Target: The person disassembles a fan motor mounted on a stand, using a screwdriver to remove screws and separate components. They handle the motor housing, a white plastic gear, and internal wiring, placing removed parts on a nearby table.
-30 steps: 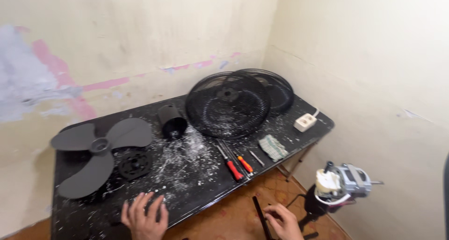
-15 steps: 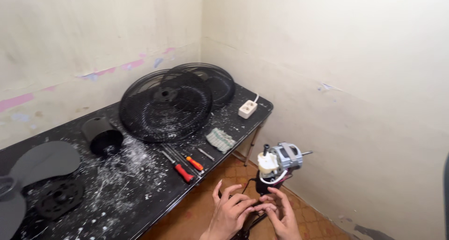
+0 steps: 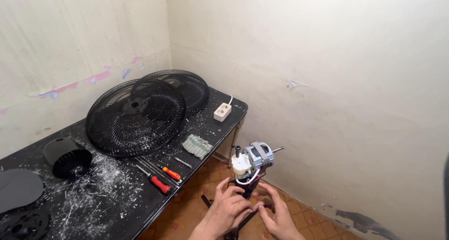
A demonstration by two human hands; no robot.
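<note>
— What are the hands doing?
— The left hand [image 3: 228, 211] wraps its fingers around the black neck just under the bare fan motor [image 3: 252, 161]. The right hand [image 3: 279, 217] is half open, fingertips touching the same neck from the right; whether it grips, I cannot tell.
— Where is the motor?
— Upright on its stand over the tiled floor [image 3: 191, 212], just right of the black table [image 3: 140, 207], near the wall.
— And on the table?
— Two red-handled screwdrivers [image 3: 161, 185] near the edge, a folded cloth [image 3: 197, 146], a white power socket [image 3: 222, 112] far right, two black fan grilles [image 3: 136, 116] overlapping, and a black motor cover [image 3: 67, 157] to the left.
</note>
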